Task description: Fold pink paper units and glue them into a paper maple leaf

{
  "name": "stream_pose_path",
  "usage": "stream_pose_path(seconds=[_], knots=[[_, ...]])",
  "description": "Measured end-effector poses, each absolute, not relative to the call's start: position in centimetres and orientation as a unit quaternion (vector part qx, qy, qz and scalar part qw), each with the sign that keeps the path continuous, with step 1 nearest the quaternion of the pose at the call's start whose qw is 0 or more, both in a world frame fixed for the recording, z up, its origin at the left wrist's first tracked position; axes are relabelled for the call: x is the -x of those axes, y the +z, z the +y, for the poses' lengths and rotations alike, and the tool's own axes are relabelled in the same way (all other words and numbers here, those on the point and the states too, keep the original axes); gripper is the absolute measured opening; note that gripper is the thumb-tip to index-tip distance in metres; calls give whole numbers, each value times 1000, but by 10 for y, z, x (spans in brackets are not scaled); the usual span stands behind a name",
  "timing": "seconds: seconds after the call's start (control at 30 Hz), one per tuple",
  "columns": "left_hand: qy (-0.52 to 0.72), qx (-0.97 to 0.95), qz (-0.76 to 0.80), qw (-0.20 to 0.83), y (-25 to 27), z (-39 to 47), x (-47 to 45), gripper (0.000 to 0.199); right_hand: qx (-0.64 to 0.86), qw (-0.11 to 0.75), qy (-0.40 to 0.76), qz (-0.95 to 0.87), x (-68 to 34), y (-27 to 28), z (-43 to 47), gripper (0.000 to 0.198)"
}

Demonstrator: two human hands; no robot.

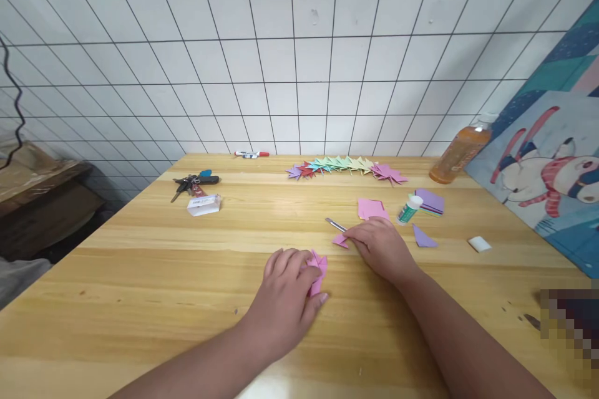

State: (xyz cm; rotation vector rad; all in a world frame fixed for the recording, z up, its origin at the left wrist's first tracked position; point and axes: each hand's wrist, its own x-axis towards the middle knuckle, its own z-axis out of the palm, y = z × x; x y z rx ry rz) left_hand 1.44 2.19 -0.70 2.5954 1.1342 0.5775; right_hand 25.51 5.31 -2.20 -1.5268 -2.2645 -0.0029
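Observation:
My left hand (286,299) is closed around a folded pink origami piece (317,274), holding it on the wooden table. The top points of the piece stick out past my fingers; the rest is partly hidden. Farther right, my right hand (381,248) has its fingertips pinched at the edge of a smaller folded pink paper piece (340,240). A slim silver tool like a craft knife (336,224) lies right by those fingertips, its near end covered by the hand. Whether the fingers also touch it, I cannot tell. Behind the right hand lies a stack of pink paper (372,208).
A curved row of colourful folded paper pieces (344,165) lies at the back. To the right are a glue stick (409,210), coloured paper (429,200), a purple triangle (423,237), its white cap-like block (480,244) and a bottle (461,153). Keys (194,184), a small white box (204,204) and a marker (251,154) are left.

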Motion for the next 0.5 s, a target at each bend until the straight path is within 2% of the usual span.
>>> stream_pose_path(seconds=[0.17,0.37,0.5], knots=[[220,-872,409,157,-4,26,-14,37,504,247,66,-825,-241,-13,38,25],[204,-864,419,193,-5,29,-15,20,433,293,214,-825,-219,-6,23,26],[217,-855,421,212,-4,31,-16,26,468,346,366,-726,-213,-3,22,21]])
